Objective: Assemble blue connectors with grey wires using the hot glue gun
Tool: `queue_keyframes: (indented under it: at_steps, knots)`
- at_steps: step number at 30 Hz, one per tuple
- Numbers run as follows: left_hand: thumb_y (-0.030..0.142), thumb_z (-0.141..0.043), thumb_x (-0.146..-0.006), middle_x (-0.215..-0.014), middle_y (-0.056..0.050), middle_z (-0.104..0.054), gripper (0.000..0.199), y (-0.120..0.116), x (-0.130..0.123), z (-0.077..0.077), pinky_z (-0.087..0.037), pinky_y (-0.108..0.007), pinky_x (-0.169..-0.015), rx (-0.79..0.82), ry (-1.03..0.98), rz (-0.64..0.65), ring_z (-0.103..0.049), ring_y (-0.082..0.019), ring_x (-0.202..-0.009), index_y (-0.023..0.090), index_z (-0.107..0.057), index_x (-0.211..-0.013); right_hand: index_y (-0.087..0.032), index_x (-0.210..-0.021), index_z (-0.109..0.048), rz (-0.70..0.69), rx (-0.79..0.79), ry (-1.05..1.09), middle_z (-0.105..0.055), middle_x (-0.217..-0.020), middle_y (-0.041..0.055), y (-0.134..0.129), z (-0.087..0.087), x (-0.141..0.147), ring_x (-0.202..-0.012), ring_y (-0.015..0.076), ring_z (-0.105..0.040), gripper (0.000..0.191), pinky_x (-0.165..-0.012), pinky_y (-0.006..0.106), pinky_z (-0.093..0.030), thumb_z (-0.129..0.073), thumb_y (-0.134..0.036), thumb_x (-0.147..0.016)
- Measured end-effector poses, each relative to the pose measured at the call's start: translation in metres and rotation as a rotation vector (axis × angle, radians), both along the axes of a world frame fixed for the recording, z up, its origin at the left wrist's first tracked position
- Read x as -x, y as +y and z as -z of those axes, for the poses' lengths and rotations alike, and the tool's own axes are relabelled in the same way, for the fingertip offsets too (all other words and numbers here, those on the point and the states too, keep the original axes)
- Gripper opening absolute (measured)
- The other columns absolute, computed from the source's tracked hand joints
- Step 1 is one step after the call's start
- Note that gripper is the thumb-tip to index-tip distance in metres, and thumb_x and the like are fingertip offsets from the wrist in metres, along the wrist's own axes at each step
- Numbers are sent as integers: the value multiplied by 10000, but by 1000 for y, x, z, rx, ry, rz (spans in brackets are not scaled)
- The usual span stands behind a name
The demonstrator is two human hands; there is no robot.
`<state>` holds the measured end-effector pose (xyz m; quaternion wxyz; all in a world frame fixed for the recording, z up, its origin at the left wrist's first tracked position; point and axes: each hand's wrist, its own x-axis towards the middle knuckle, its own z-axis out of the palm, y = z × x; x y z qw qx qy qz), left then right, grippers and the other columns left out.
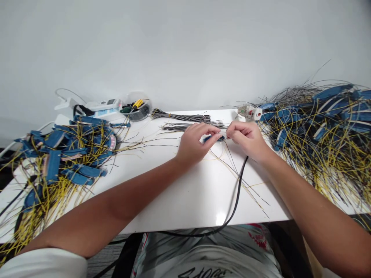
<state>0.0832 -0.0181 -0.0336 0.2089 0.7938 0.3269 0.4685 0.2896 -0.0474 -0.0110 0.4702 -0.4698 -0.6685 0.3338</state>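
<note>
While the person sits at the near edge of the white desk [179, 200], a heap of blue connectors with yellow wires [58, 162] spills over its left end. Behind that heap, toward the back left corner, lie a white power strip [101, 108] and a clear round container [139, 112] holding a yellow-handled screwdriver [137, 103]. Two bundles of thin black wires [181, 116] lie along the back edge, near the middle. Just in front of them, the left hand [195, 143] pinches a small blue connector [213, 138] between thumb and fingertips, and the right hand [245, 139] closes on its other end; neither hand is open. A black cable [236, 193] drops from beside the right hand over the near edge. At the back right corner sits a white and clear plastic device [249, 112], touching a larger heap of blue connectors and yellow wires [324, 131] that covers the desk's right end.
</note>
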Motion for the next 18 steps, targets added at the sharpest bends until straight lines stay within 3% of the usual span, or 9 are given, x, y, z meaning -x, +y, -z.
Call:
queue_keyframes:
  at_steps: [9,18]
  knots:
    - [332,-769,-957,-920,13,-816,77,-1,-1,1,-502,-356,-902,8,-12,-6,-698,-173,-866,256,-772,-943,-202,-662,-637,33,-29,-47,-582,-644,-3,2,1,0,-650,150,-505,169,-638,301,-380,-592,-207,-825]
    - [311,-784,-924,-881,9,-813,56,-1,-1,1,-527,-358,-874,45,-33,-4,-698,-175,-828,264,-788,-894,-206,-685,-633,22,-37,-78,-575,-661,-1,2,7,-3,-666,158,-496,174,-645,305,-377,-593,-200,-855]
